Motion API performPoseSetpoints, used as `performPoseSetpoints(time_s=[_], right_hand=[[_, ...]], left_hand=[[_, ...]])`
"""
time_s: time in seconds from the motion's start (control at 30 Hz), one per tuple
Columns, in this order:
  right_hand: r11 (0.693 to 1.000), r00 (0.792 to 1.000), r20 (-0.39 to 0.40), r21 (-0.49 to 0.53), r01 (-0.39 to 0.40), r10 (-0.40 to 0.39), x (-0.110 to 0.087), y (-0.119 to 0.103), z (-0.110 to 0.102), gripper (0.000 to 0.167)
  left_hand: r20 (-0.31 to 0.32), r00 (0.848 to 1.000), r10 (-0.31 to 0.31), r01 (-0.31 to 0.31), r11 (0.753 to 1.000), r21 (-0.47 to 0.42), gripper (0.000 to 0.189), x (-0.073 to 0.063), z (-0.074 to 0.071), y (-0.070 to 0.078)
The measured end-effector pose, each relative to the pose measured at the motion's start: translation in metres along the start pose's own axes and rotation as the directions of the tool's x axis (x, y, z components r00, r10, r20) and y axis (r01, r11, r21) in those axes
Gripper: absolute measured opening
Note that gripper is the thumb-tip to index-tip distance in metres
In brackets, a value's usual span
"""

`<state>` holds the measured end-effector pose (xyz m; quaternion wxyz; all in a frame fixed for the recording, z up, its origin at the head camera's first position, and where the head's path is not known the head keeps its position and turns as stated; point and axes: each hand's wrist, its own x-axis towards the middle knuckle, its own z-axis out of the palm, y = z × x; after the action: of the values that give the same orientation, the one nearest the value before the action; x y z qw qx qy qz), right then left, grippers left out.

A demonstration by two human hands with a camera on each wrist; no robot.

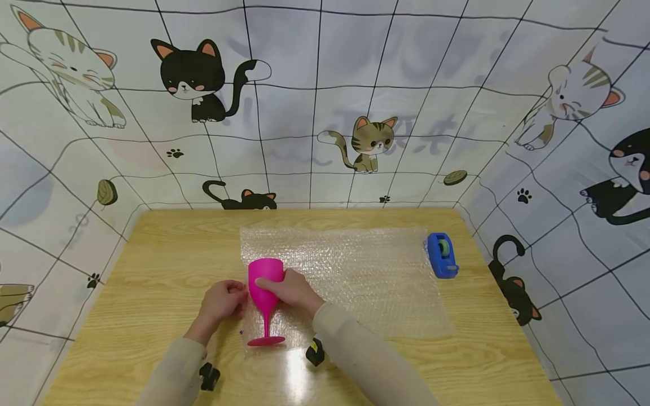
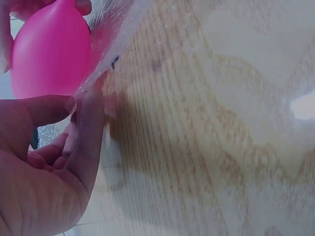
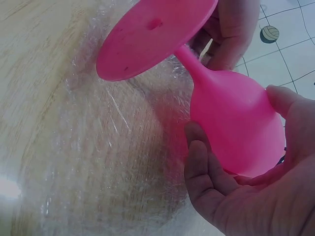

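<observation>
A pink goblet [image 1: 266, 282] lies over the left end of a clear bubble wrap sheet [image 1: 350, 282], its foot toward the person. My right hand [image 1: 294, 290] grips the goblet's bowl, thumb on one side and fingers on the other, as the right wrist view shows. At the sheet's left edge is my left hand [image 1: 223, 304]. In the left wrist view its thumb and index finger [image 2: 91, 115] pinch the bubble wrap's edge, which is lifted off the table beside the bowl.
A blue tape dispenser [image 1: 442, 255] stands at the sheet's far right corner on the wooden table [image 1: 178, 242]. Cat-printed cloth [image 1: 304, 113] hangs behind and along both sides. Small black devices [image 1: 209, 376] sit at the wrists.
</observation>
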<state>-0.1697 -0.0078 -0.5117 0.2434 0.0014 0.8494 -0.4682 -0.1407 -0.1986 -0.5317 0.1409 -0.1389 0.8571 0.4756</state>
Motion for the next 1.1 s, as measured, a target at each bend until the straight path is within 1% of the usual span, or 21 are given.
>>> performPoseSetpoints(time_s=[0.17, 0.27, 0.37, 0.67, 0.87, 1.1], right_hand=[[1.000, 1.000, -0.009, -0.015, 0.004, -0.004, -0.001, 0.000, -0.001, 0.077], [1.000, 1.000, -0.006, -0.018, 0.006, -0.006, 0.000, 0.000, -0.002, 0.079], [1.000, 1.000, 0.001, -0.009, 0.010, -0.010, 0.001, 0.001, -0.004, 0.080], [1.000, 1.000, 0.010, -0.028, 0.004, -0.003, -0.002, 0.001, -0.010, 0.076], [1.000, 1.000, -0.004, 0.027, 0.015, -0.015, -0.003, 0.002, -0.014, 0.081], [1.000, 0.999, -0.012, -0.005, 0.031, -0.031, -0.004, -0.002, -0.025, 0.081]], left_hand=[[-0.006, 0.998, 0.066, -0.065, 0.995, 0.069, 0.039, 0.000, 0.001, 0.003], [0.010, 0.996, 0.086, -0.086, 0.995, 0.057, 0.041, -0.001, 0.001, 0.006], [0.016, 0.996, 0.091, -0.092, 0.995, 0.031, 0.040, 0.000, 0.002, 0.008], [0.035, 0.996, 0.087, -0.086, 0.996, -0.023, 0.034, -0.004, 0.001, 0.009], [0.007, 0.993, 0.114, -0.114, 0.993, -0.021, 0.033, -0.005, 0.004, 0.011], [-0.056, 0.990, 0.131, -0.132, 0.991, -0.018, 0.026, -0.004, 0.008, 0.015]])
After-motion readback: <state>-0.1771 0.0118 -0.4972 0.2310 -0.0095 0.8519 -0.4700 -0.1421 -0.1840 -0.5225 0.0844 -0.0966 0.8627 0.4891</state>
